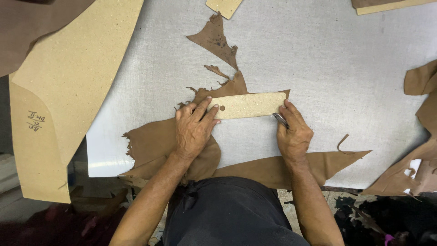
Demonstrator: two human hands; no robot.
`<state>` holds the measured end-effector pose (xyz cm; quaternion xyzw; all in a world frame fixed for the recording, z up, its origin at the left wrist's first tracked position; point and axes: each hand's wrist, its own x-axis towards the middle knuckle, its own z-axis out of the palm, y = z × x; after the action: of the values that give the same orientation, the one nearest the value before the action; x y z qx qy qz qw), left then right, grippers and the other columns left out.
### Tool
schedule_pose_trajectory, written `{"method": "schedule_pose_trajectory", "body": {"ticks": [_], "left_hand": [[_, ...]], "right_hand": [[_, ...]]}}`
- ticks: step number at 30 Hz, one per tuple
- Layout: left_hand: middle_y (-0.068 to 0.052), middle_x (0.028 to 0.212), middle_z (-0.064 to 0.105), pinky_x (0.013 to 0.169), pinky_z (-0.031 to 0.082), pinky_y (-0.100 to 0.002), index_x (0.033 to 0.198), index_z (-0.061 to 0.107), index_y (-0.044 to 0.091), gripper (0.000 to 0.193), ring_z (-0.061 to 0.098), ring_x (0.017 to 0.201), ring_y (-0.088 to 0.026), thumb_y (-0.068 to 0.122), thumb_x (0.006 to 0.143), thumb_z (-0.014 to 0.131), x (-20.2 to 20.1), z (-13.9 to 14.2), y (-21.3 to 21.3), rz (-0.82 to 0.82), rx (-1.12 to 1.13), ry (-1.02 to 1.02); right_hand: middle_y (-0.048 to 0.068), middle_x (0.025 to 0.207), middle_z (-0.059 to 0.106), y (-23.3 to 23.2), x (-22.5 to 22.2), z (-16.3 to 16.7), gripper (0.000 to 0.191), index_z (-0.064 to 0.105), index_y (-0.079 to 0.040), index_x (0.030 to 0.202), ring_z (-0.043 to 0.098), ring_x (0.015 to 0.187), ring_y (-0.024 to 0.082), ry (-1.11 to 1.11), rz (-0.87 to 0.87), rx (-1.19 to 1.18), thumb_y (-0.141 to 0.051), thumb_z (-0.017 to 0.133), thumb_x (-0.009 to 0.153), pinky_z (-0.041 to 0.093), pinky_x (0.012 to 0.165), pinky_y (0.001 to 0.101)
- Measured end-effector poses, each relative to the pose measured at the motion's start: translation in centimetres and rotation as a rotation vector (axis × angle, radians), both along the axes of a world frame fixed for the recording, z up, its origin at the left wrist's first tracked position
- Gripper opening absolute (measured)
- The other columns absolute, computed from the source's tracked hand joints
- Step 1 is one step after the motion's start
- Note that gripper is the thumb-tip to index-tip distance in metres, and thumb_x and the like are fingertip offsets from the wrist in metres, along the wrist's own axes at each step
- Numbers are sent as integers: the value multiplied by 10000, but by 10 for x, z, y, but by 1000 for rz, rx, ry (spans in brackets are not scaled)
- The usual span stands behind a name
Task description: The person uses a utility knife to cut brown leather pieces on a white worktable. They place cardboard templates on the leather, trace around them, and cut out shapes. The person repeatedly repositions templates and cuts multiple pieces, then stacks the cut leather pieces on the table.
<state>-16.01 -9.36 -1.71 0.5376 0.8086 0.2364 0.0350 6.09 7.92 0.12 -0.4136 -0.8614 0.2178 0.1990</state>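
A long tan cardboard pattern strip (249, 105) with a small hole near its left end lies flat on a piece of brown leather (152, 143) on a white cutting table (337, 68). My left hand (195, 130) presses down the strip's left end, fingers spread. My right hand (293, 132) holds a small metal knife (281, 120), its blade at the strip's lower right corner. The leather runs under both hands and hangs over the table's near edge.
Large tan cardboard patterns (68, 82) lie at the left, overhanging the table. Brown leather offcuts (217, 40) lie above the strip and more scraps (421, 136) pile at the right edge. Smaller cardboard pieces (223, 6) sit at the far edge.
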Motion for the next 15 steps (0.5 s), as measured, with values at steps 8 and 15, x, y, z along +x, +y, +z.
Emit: {"method": "schedule_pose_trajectory", "body": {"ticks": [8,15], "left_hand": [[-287,1536,469,1243,369,-551,1407,589,24,622,390,1487,-423,482,998,683,44,40,9,-226,-120,-177],[-345,1573,322,1224,182,-582,1471,507,73,936,188,1497,-520,756,833,547,52,41,20,-182,-431,7]], "right_hand": [[136,1071,667,29,-22,27,311,714,-8,1344,643,881,238,22,89,-100,16,605,1054,571,708,350],[57,1133,702,13,-121,18,322,745,-64,1183,679,932,227,-82,789,232,-25,696,868,578,788,366]]}}
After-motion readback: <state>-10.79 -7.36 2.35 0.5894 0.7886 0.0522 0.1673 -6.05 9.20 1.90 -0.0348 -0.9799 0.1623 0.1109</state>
